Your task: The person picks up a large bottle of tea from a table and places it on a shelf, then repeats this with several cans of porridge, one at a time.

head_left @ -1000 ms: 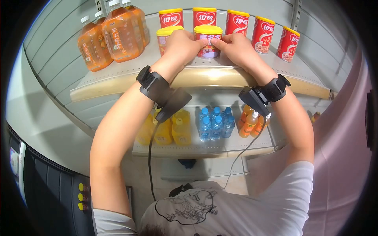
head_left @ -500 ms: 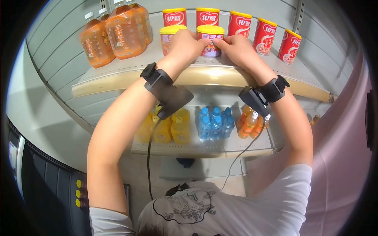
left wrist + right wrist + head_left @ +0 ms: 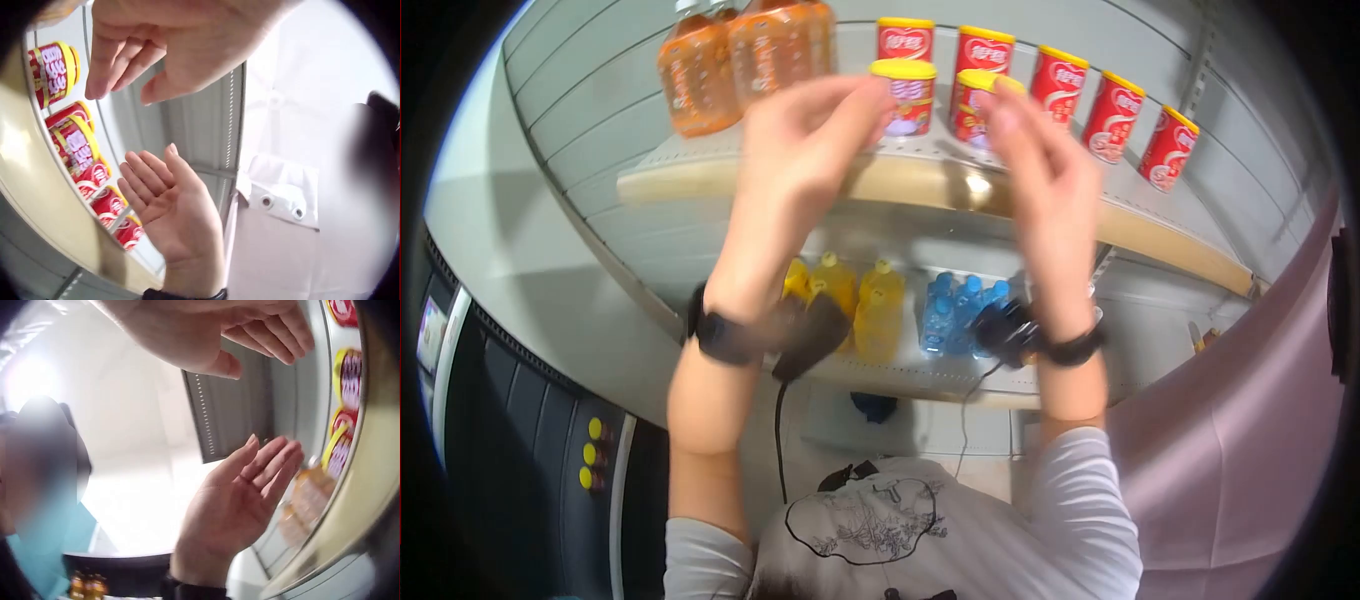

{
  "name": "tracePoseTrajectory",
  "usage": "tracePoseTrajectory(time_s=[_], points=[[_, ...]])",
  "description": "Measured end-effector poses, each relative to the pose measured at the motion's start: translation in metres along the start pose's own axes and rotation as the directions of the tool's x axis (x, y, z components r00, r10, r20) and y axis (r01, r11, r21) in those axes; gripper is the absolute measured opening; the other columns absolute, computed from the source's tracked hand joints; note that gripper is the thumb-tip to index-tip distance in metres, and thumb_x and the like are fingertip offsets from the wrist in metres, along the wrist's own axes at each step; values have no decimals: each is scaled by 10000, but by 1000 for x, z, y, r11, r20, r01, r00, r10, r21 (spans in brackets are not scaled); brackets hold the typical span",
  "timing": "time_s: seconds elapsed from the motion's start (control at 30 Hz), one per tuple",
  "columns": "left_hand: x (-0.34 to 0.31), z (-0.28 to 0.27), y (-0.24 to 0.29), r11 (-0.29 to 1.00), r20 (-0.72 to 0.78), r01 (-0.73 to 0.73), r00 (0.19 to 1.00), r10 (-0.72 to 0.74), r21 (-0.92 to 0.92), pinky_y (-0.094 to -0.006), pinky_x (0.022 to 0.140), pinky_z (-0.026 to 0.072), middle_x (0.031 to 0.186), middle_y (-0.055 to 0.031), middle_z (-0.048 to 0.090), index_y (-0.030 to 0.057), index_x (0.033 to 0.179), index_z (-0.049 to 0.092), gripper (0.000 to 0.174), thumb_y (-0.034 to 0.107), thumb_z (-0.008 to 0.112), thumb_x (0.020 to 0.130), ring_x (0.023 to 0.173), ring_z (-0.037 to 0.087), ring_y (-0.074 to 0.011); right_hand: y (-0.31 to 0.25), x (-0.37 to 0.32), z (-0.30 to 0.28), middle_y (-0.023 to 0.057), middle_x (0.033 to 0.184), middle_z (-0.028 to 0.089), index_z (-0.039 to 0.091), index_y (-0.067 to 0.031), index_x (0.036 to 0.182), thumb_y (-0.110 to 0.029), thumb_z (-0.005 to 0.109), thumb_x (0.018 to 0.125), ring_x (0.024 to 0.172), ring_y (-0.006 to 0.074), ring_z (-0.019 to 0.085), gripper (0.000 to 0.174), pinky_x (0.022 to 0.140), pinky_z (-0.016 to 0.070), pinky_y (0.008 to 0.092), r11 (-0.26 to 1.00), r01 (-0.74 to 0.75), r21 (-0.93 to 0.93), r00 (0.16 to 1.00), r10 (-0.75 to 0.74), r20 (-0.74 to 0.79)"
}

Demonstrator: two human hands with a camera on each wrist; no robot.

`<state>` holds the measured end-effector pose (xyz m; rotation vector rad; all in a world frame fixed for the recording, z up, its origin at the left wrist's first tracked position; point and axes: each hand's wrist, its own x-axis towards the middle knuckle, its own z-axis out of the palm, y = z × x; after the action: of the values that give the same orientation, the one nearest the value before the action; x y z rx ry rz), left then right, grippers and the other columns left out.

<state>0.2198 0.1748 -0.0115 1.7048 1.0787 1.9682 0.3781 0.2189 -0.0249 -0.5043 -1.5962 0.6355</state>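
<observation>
- Hands: left hand (image 3: 800,135) and right hand (image 3: 1040,165) are wide, fingers straight, holding nothing.
- Red round cans with yellow lids (image 3: 903,97) stand on the grey metal shelf (image 3: 668,160) behind.

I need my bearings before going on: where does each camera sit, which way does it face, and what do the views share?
Head: on the head, looking down and forward at the shelf; shows left hand, right hand, shirt.
Left wrist: on that wrist, looking past the palm at the red cans; left hand above, right hand below.
Right wrist: on that wrist, looking the opposite way toward the orange bottles; right hand above, left below.
Shared: both wrist views show both open hands and the red cans.
</observation>
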Motion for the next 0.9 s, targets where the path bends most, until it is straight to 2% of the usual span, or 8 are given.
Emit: tracePoseTrajectory(time_s=[0.03, 0.07, 0.17, 0.23, 0.3, 0.37, 0.53, 0.9], points=[[-21, -14, -2, 999, -57, 43, 997, -44, -29, -213, 648, 434, 807, -80, 624, -58, 921, 598, 264, 181, 545, 821, 729, 551, -85, 15, -26, 25, 105, 1037, 586, 503, 26, 1130, -197, 531, 845, 914, 99, 522, 363, 793, 404, 216, 857, -50, 513, 997, 73, -26], [-46, -29, -10, 995, -120, 79, 989, -86, -58, -211, 668, 429, 851, -76, 617, -57, 952, 587, 253, 163, 518, 848, 753, 542, -88, 23, -47, 38, 92, 1020, 596, 511, 18, 1125, -181, 532, 846, 890, 86, 527, 343, 775, 412, 214, 992, 111, 62, 992, -114, 60], [-149, -89, -86, 984, -408, 161, 906, -115, 79, -223, 689, 450, 866, -81, 613, -62, 946, 582, 216, 106, 468, 871, 762, 563, -110, 63, -114, 109, 177, 997, 594, 536, 30, 1073, -192, 555, 811, 933, 199, 575, 344, 800, 437, 284, 963, -221, 157, 948, 174, 266], [-227, -120, -130, 924, -712, 346, 608, -352, -161, -249, 726, 470, 886, -104, 605, -75, 957, 563, 255, 151, 486, 866, 801, 582, -157, 130, -169, 177, 174, 980, 602, 542, 41, 1060, -205, 544, 814, 920, 204, 577, 349, 803, 430, 280, 861, -492, 133, 810, 396, 432], [-314, -150, -156, 890, -902, 257, 118, -415, -376, -287, 785, 481, 999, -151, 557, -79, 1028, 506, 276, 141, 476, 864, 898, 565, -207, 147, -235, 218, 168, 966, 608, 550, 56, 1040, -208, 537, 815, 908, 202, 576, 347, 802, 427, 280, 809, -587, -37, 648, 497, 577], [-381, -176, -148, 901, -915, 168, -118, -385, -400, -299, 824, 463, 1023, -168, 544, -86, 1043, 489, 290, 145, 455, 873, 939, 550, -220, 131, -290, 248, 164, 951, 612, 560, 64, 1019, -202, 535, 814, 891, 190, 576, 337, 796, 427, 278, 786, -614, -72, 520, 471, 712], [-448, -204, -59, 964, -943, 108, -258, -210, -244, -305, 876, 430, 1067, -197, 514, -99, 1069, 456, 318, 158, 416, 886, 1001, 519, -245, 77, -363, 309, 56, 889, 588, 554, 50, 1038, -232, 541, 825, 824, 98, 531, 354, 728, 410, 231, 678, -733, -53, 151, 238, 959], [-564, -243, -16, 975, -863, 68, -482, -153, -211, -314, 846, 451, 1039, -199, 529, -95, 1056, 464, 295, 124, 426, 861, 968, 541, -250, 7, -471, 380, 43, 826, 590, 591, 19, 948, -212, 520, 808, 755, 112, 523, 279, 657, 413, 245, 727, -648, -228, -211, 116, 971]])
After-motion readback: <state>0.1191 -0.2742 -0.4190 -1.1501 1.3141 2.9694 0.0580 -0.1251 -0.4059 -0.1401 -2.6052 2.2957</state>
